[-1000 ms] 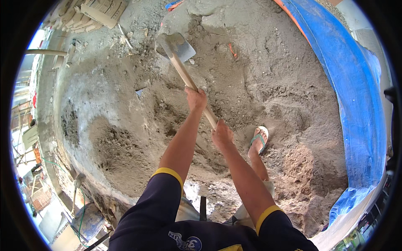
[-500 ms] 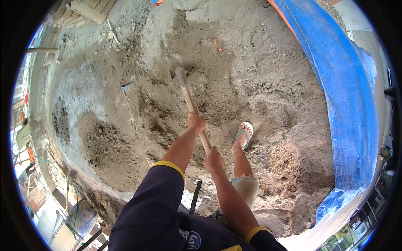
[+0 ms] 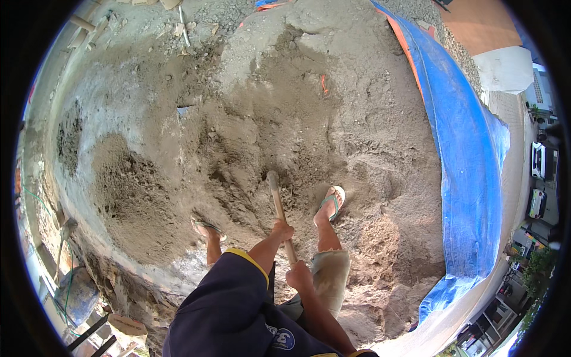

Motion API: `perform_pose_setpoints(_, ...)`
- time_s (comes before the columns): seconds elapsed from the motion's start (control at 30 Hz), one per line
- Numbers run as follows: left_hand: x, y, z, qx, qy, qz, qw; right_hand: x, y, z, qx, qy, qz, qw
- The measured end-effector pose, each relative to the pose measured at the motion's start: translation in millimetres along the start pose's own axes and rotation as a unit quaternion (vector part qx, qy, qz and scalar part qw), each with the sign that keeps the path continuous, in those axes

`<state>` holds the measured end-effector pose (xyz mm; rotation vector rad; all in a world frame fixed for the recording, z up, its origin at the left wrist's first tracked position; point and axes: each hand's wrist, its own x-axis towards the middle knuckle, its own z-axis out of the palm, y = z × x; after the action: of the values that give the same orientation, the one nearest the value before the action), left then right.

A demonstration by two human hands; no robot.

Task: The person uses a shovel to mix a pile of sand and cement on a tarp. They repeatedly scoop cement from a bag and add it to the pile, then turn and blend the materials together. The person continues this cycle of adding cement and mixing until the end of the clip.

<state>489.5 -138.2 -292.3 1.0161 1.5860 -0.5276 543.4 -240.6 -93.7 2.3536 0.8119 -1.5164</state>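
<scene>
Hoe [image 3: 279, 205] gripped by left hand [image 3: 283, 231] and right hand [image 3: 298, 276]; long axis angled forward, slightly leftward, head end [image 3: 272, 176] nearer left hand.

At six o'clock, low on the navy shirt [image 3: 226, 315], sits a round blue emblem [image 3: 284, 340] with a pale edge; a bold white figure fills its middle, with tiny lettering beneath it, too small to read. Pale lettering [image 3: 270, 329] stands just beside it, toward the ten o'clock side, partly lost in the cloth. Between seven and eight o'clock, a tan paper sack [image 3: 126, 327] bears dark print, too small to read.
</scene>
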Motion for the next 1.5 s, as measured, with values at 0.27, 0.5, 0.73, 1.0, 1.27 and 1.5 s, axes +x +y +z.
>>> perform_pose_setpoints(0.27,-122,-38,-57,-0.462,-0.220,-0.048,0.858,0,-75,-32,-0.262,-0.196,-0.107,0.939)
perform_pose_setpoints(0.5,-195,-126,-212,-0.571,-0.381,-0.007,0.727,-128,-253,22,-0.152,-0.142,0.121,0.971)
perform_pose_setpoints(0.73,-227,-273,-345,-0.746,-0.299,-0.077,0.590,-277,-407,126,-0.477,-0.088,-0.086,0.870)
perform_pose_setpoints(1.0,-208,-418,-497,-0.928,-0.080,-0.006,0.363,-396,-451,114,-0.485,-0.063,-0.367,0.791)
perform_pose_setpoints(1.27,-328,-548,-640,-0.855,0.239,0.012,0.461,-316,-426,77,-0.393,-0.037,-0.596,0.699)
perform_pose_setpoints(1.5,-460,-606,-680,-0.810,0.477,0.141,0.311,-234,-501,230,-0.350,0.019,-0.619,0.703)
